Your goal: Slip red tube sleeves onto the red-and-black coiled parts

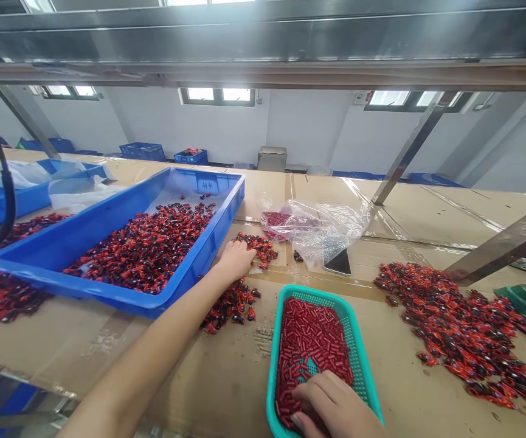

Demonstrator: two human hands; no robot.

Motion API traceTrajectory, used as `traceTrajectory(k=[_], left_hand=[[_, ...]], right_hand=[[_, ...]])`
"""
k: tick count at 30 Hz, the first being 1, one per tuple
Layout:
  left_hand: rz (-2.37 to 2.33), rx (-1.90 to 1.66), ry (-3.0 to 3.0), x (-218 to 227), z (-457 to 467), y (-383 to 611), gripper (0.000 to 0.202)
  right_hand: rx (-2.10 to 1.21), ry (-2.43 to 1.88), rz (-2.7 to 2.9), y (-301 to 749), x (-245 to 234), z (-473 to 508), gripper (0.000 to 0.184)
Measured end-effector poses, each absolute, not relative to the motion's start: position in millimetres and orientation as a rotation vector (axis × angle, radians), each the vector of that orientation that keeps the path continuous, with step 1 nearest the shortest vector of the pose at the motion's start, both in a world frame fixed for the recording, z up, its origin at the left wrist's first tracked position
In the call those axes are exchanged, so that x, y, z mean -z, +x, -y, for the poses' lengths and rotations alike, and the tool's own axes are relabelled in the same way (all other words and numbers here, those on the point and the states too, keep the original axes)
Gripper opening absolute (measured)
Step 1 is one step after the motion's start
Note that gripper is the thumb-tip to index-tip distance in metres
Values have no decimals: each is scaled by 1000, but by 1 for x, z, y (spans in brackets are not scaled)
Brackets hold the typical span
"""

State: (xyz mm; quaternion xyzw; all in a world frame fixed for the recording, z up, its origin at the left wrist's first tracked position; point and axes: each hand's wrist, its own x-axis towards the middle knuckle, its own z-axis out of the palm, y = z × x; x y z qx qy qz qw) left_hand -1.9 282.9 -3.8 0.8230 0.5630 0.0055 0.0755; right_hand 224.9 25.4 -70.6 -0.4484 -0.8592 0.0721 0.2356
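Observation:
My left hand (236, 261) reaches into a pile of small red-and-black glossy pieces (232, 304) on the table, beside the big blue tray. Its fingers are curled together over the pieces; the tips are partly hidden. My right hand (333, 404) is over the near end of a green plastic basket (363, 359), which holds many short dark-red tubes (312, 331). Its thumb and fingers are bent down among the tubes, with a gap between them. The blue tray (185, 292) carries a heap of similar red-and-black pieces (153, 243).
A clear plastic bag (331, 222) with red contents lies behind the basket, next to a phone (339, 261). More red-and-black pieces (454, 328) spread on the right, near a metal post (509, 240) and a green object (525, 307). A metal beam (263, 39) runs overhead.

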Motion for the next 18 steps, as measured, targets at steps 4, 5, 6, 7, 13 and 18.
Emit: traceTrajectory(k=[4,5,6,7,13,18], left_hand=[[-1583,-241,2243,2,-282,4,36],[-1551,-309,2163,0,-281,5,36],[-1515,-380,2075,-3,-278,6,36],[-1474,-451,1976,-7,-273,7,35],[-1055,-738,1211,-29,-185,6,29],[-775,-715,574,-32,-98,10,55]], right_hand=[[-196,-1231,2339,225,74,-25,32],[-191,-1230,2328,225,74,-25,31],[-181,-1230,2312,225,72,-25,29],[-165,-1232,2291,226,69,-25,27],[82,-1410,2329,222,49,-37,36],[155,-1442,2387,211,56,-49,28]])
